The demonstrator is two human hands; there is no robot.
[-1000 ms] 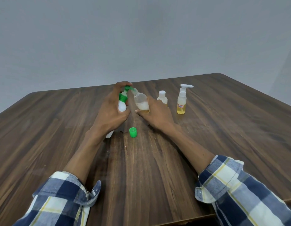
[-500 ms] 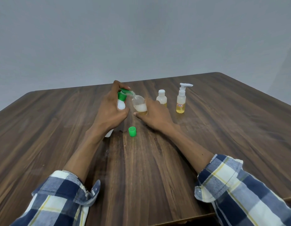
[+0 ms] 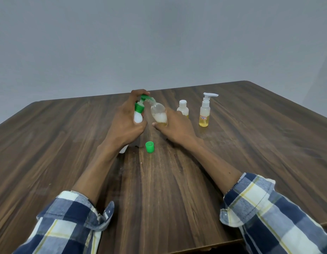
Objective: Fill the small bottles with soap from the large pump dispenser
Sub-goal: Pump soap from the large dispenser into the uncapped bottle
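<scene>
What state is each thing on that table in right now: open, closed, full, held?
Large pump dispenser: gripped by the left hand, nozzle at the small bottle's mouth.
Small clear bottle: uncapped, tilted, partly filled, held by the right hand.
Green cap: off, lying on the table.
White-capped bottle: closed, upright.
Small pump bottle: upright, yellow liquid low, untouched.

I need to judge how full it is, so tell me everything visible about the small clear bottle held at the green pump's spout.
The small clear plastic bottle is uncapped and tilted, its narrow neck leaning left up to the spout of the white dispenser with the green pump. White foamy soap over a thin amber layer fills roughly its lower part; the upper part looks empty. The right hand holds it around the base, low over the brown wooden table. Whether its base touches the table cannot be told.
</scene>
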